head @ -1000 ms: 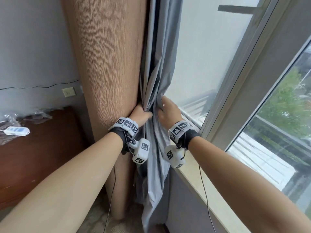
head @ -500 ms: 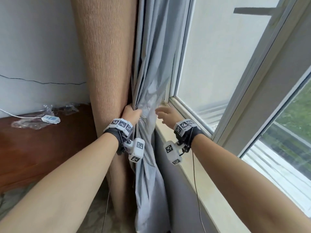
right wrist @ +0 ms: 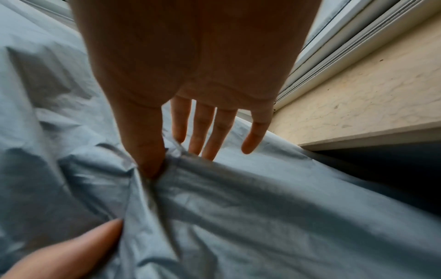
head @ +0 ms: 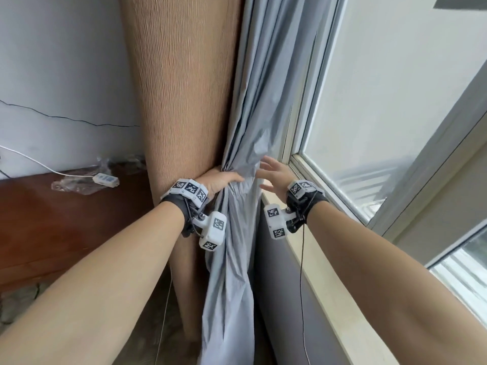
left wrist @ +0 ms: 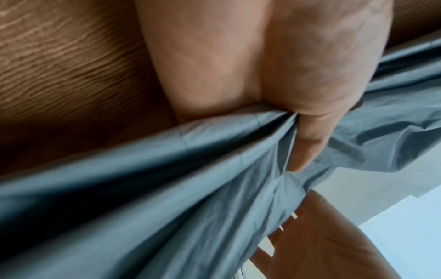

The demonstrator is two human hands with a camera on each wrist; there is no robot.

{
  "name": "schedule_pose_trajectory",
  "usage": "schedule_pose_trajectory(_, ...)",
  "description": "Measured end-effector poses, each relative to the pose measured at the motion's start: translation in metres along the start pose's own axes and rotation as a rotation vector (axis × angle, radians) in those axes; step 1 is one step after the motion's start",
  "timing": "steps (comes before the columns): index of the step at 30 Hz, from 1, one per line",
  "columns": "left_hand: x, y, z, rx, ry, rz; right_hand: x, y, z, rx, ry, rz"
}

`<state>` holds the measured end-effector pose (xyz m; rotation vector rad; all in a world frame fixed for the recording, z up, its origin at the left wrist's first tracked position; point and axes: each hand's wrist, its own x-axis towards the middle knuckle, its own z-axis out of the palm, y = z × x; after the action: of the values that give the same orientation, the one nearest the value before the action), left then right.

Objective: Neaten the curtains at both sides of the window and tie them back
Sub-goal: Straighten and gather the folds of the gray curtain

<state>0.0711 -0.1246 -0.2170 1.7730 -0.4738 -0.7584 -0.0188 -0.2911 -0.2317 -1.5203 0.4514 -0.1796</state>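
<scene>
A grey-blue curtain [head: 253, 106] hangs at the window's left side, next to a tan ribbed curtain [head: 181, 83]. My left hand [head: 224, 180] grips the grey-blue curtain's gathered folds [left wrist: 214, 169] at sill height, thumb [left wrist: 307, 143] pressed over the bunch, fingers hidden behind the cloth. My right hand [head: 272, 172] hovers just right of that bunch with its fingers [right wrist: 203, 130] straight and spread, their tips and the thumb touching the cloth [right wrist: 238, 207]. Below the grip the curtain falls loose toward the floor.
A pale stone sill [head: 337, 299] runs along the right under the window frame [head: 300, 143]. A dark wooden surface [head: 66, 219] at left carries a white cabled device [head: 105, 179] and crumpled clear plastic. A black cable crosses the white wall.
My right hand let go of the curtain's window-side edge and opened, fingers now spread beside the folds. My left hand kept its grip on the bunch. My view shifted right and up.
</scene>
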Motion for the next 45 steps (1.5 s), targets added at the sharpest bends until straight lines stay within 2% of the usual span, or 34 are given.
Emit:
schedule_pose_trajectory(5,0.022,0.003,-0.010,-0.057,-0.005,-0.050,0.018,0.003,-0.009,0.035,0.010,-0.053)
schedule_pose_trajectory(8,0.031,0.007,-0.010,-0.095,0.042,0.014,0.016,-0.004,-0.007,0.038,0.163,-0.141)
schedule_pose_trajectory(11,0.043,0.007,-0.005,-0.064,0.181,0.157,0.012,-0.009,-0.009,-0.366,0.473,-0.292)
schedule_pose_trajectory(13,0.046,0.008,0.004,0.040,0.281,0.213,0.006,-0.011,-0.005,-0.556,0.534,-0.358)
schedule_pose_trajectory(16,0.056,0.001,0.018,0.152,0.282,0.288,-0.002,-0.009,0.004,-0.711,0.462,-0.487)
schedule_pose_trajectory(20,0.052,-0.003,0.031,0.144,0.127,0.391,-0.012,-0.010,0.008,-0.721,0.324,-0.547)
schedule_pose_trajectory(22,0.039,-0.001,0.035,0.165,0.013,0.427,-0.014,-0.010,0.009,-0.647,0.254,-0.540)
schedule_pose_trajectory(25,0.021,0.001,0.035,0.145,-0.123,0.364,-0.015,-0.011,0.007,-0.551,0.155,-0.445)
schedule_pose_trajectory(27,0.016,0.002,0.039,0.121,-0.092,0.348,-0.016,-0.013,0.004,-0.499,0.032,-0.372)
schedule_pose_trajectory(29,0.014,0.004,0.044,0.067,0.042,0.348,-0.016,-0.011,0.000,-0.437,-0.057,-0.322)
schedule_pose_trajectory(30,0.014,0.006,0.046,0.032,0.093,0.318,-0.015,-0.009,-0.004,-0.385,-0.047,-0.300)
schedule_pose_trajectory(32,0.011,0.008,0.049,-0.003,0.150,0.224,-0.012,-0.001,-0.016,-0.250,0.085,-0.267)
schedule_pose_trajectory(34,0.011,0.006,0.048,-0.010,0.197,0.169,-0.007,0.011,-0.029,-0.211,0.254,-0.214)
schedule_pose_trajectory(35,0.010,0.005,0.048,-0.022,0.210,0.158,-0.005,0.016,-0.035,-0.212,0.266,-0.166)
schedule_pose_trajectory(38,0.001,0.007,0.047,-0.062,0.237,0.115,-0.001,0.016,-0.046,-0.157,0.109,-0.033)
schedule_pose_trajectory(42,-0.013,0.009,0.043,-0.061,0.185,0.046,0.002,0.000,-0.041,-0.096,-0.146,-0.030)
schedule_pose_trajectory(45,0.006,-0.013,0.030,-0.012,0.134,-0.037,0.007,-0.009,-0.026,-0.068,-0.274,-0.049)
